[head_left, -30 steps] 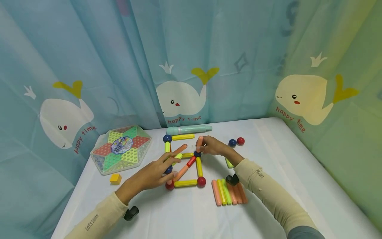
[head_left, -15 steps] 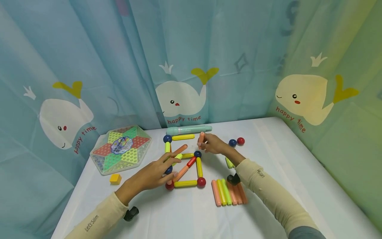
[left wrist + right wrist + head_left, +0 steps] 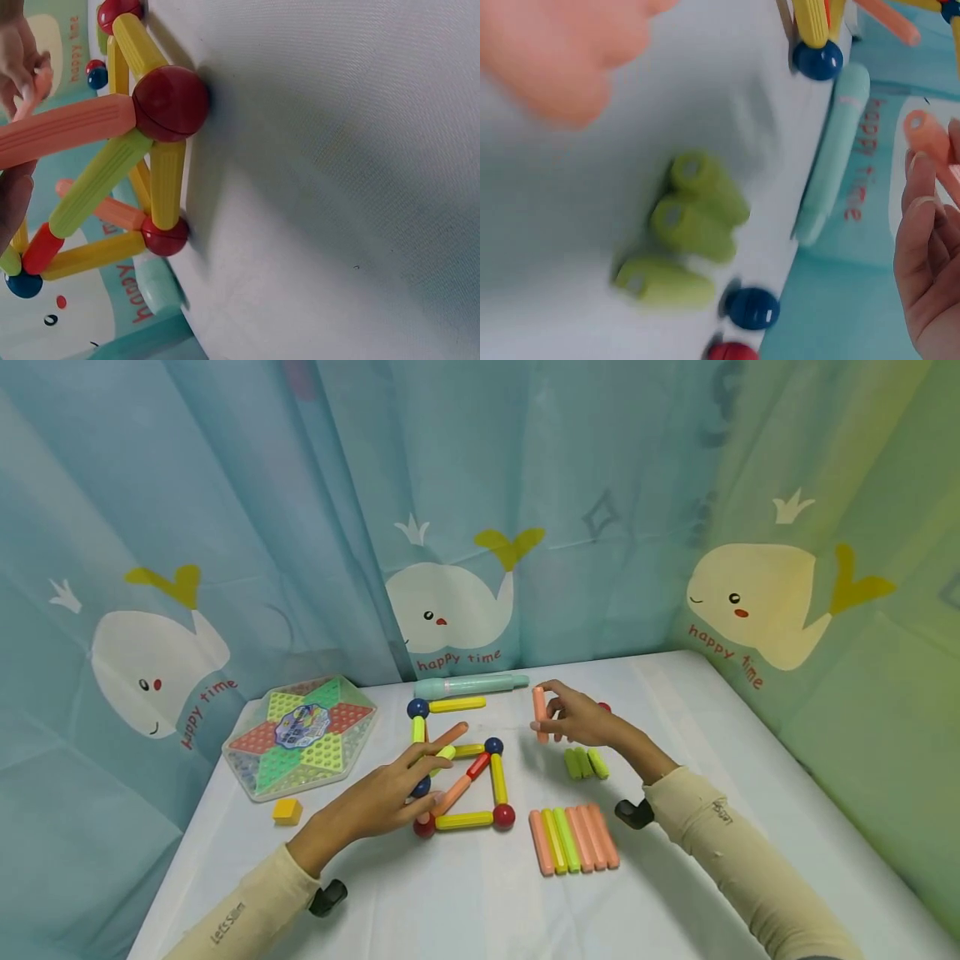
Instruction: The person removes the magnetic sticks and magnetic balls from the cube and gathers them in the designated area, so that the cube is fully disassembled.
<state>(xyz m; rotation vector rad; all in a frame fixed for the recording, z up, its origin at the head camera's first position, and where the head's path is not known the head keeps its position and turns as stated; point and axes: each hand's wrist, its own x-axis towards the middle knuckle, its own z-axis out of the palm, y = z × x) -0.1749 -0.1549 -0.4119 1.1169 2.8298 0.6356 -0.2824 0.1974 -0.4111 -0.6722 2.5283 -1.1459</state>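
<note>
A person sat at a desk (image 3: 675, 877) covered in white cloth, building a flat frame of magnetic rods and balls (image 3: 457, 768). The right hand (image 3: 581, 720) pinched an orange rod (image 3: 539, 714) upright between thumb and fingers. A second before, that rod had stood touching the dark blue ball (image 3: 492, 746) at the frame's far right corner; half a second before, it had already come off the ball. By this moment the hand had carried it to the right, clear of the frame and in the air above the short green rods (image 3: 586, 763), which the wrist had earlier partly hidden. Judging by this, the rod had been pulled off the joint rather than added to it.

The left hand (image 3: 390, 793) had barely moved. Its fingers lay stretched out over the frame's left side, resting on a pale green rod (image 3: 444, 755) and steadying the build; the wrist view showed no grasp.

A row of spare orange, yellow and green rods (image 3: 573, 839) lay near the frame on the right. A teal pen-like tube (image 3: 468, 684) lay along the far edge, beside the whale-printed curtain. A hexagonal board game (image 3: 303, 733) and a small yellow block (image 3: 287, 811) sat to the left.
</note>
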